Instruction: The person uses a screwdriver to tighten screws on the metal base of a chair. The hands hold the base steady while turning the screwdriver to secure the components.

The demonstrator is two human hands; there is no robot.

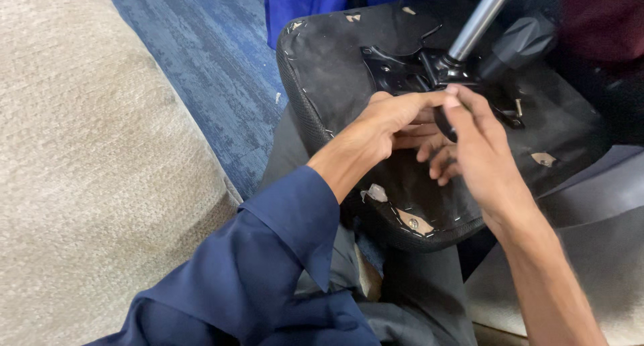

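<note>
Head view. An upturned office chair seat (335, 71) is lying across the person's lap, its black underside facing up. The fabric edge is running round the rim with a row of staples; small tan patches of bare board are showing through torn spots near the front edge and at the right.

A black metal mounting plate (396, 74) is sitting at the middle of the underside. A grey metal column (479, 17) is rising from it at a slant toward the upper right. Just beside the column, a black lever knob (520, 41) is pointing up and right.

Left hand (389, 121): reaching in from the lower left, blue sleeve (282, 252) pushed up the forearm. Fingers are curling inward over the seat, just below the plate. Fingertips are hidden behind the right hand, so I cannot tell whether they are pinching anything.

Right hand (473, 141): coming in from the lower right, bare forearm. Thumb and fingers are closing round a small dark rounded object (444, 126), only a sliver of which is showing between the two hands; its kind cannot be told. The grip is looking tight, fingers nearly shut. The two hands are touching each other over the seat, close to the base of the column.

Surroundings: a beige upholstered cushion (87, 171) is filling the left side; blue carpet (201, 64) is lying beyond it. Grey trousers (422, 299) are showing under the seat.
</note>
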